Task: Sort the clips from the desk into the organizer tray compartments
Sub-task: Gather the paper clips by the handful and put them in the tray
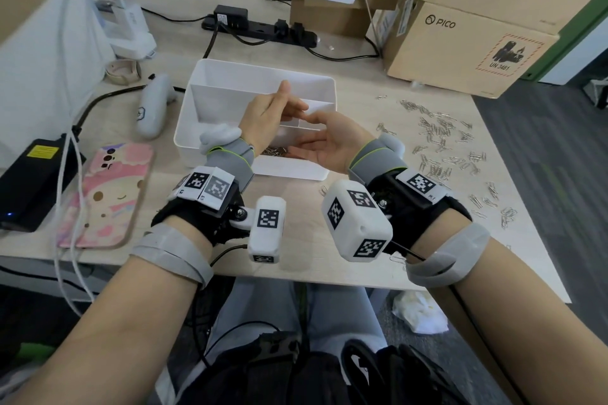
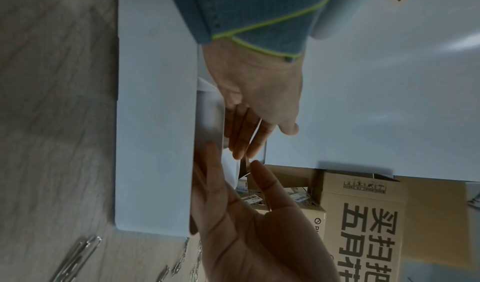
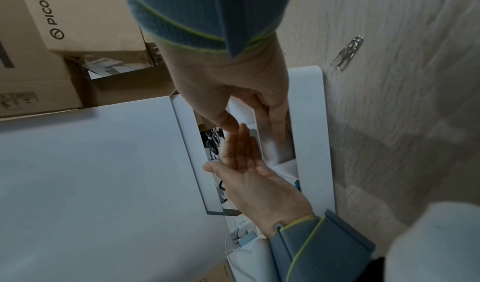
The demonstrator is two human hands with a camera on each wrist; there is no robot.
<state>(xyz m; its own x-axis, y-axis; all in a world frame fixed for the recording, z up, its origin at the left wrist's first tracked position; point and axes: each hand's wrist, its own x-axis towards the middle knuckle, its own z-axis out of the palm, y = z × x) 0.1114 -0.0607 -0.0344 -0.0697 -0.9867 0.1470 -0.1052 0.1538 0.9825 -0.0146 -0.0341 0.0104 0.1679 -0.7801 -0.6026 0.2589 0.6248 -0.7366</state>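
The white organizer tray [image 1: 260,67] sits mid-desk, split into compartments. A small heap of metal clips [image 1: 274,151] lies in its near compartment. Many loose clips [image 1: 441,138] are scattered on the desk to the right. Both hands hover over the tray. My left hand [image 1: 279,105] has straight fingers, palm turned right. My right hand [image 1: 316,128] is palm up with fingers extended, its fingertips close to the left's. No clip shows in either hand. The wrist views show the same: left hand [image 2: 259,101] [image 3: 249,173], right hand [image 2: 246,214] [image 3: 233,93], tray wall [image 2: 155,122] [image 3: 311,132].
A pink phone [image 1: 105,194] and a black power brick [image 1: 33,181] lie at the left. A grey handheld device [image 1: 153,108] sits left of the tray. A power strip [image 1: 260,28] and cardboard boxes [image 1: 460,49] stand behind. One clip [image 1: 324,189] lies before the tray.
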